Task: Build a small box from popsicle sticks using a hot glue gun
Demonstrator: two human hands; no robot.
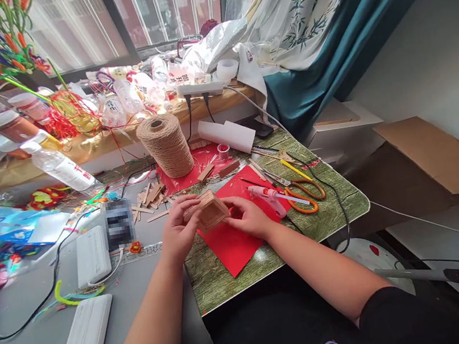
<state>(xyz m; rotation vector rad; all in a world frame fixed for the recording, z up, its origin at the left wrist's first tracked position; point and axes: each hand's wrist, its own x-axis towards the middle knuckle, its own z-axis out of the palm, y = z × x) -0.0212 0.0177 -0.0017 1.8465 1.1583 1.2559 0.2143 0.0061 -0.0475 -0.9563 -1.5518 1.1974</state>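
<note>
A small square box of stacked wooden craft sticks is held up between my two hands, tilted so its recessed face shows. My left hand grips its left side, with fingers over the top and the thumb along the front. At the right edge, my right hand closes its fingertips on the box. Beneath the hands lies a red sheet. A pink glue gun rests on the sheet just right of my right hand. Orange-handled scissors lie beyond it.
A large spool of twine stands behind the hands. Loose craft sticks lie to its left. White power banks sit on the grey table at left. A power strip rests on the cluttered sill, and a black cable trails at right.
</note>
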